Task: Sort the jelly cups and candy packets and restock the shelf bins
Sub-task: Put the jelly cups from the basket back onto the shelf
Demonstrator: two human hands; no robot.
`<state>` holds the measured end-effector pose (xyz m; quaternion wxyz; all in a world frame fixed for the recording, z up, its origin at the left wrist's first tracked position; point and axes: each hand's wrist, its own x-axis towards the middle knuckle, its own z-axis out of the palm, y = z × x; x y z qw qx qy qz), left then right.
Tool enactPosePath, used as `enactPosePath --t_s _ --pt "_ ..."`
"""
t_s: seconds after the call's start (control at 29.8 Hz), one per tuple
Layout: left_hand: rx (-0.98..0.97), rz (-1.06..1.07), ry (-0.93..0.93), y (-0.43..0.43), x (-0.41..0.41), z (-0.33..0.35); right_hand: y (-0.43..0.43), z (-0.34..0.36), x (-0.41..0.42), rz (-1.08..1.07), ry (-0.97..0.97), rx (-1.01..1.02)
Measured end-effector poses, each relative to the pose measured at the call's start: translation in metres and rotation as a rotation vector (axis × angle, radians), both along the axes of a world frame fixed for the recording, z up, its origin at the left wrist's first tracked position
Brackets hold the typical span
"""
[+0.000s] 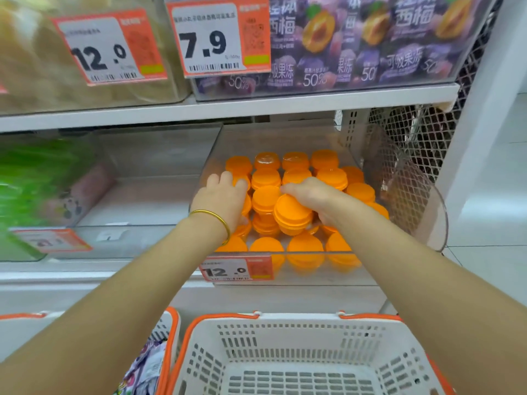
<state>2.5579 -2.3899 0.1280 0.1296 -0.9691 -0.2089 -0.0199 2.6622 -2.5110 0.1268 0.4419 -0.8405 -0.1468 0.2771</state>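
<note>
Restocking step: arranging orange jelly cups (332, 178) inside clear shelf bin (413, 201). Left hand (225, 196) flat, fingers straight, pressing on cups at left side; right hand (315, 196) gripping tilted cup (292, 215) mid-bin. Next, probably: seating it level among rows.

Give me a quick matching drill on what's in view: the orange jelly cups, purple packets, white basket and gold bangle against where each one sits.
Things:
1. round orange jelly cups
2. purple printed jelly packets
3. white slotted plastic basket with orange rim
4. thin gold bangle

Places:
A. around the left wrist
B. top right, beside the 7.9 price tag
C. lowest in view, nearest the camera
D. in the clear plastic bin at centre

Pairs: 1-D, 2-B, 3-C, 4-A
</note>
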Motion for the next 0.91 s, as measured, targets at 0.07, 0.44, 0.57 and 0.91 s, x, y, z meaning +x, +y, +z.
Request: enactPosePath --t_s 0.07,0.44,0.57,0.91 --pt "0.056 -0.017 -0.008 -0.001 -0.001 -0.001 -0.011 0.000 0.004 -0.025 0.011 0.063" --pt "-0.949 -0.479 -0.354 -0.058 0.018 0.006 -0.074 0.011 0.009 -0.116 0.588 0.605" --pt "-0.968 -0.463 -0.486 -0.068 0.037 0.002 -0.093 0.027 0.009 0.044 0.200 0.410" --pt "-0.208 -0.238 -0.134 -0.037 0.070 -0.009 -0.081 0.066 0.076 0.188 -0.925 -0.610"
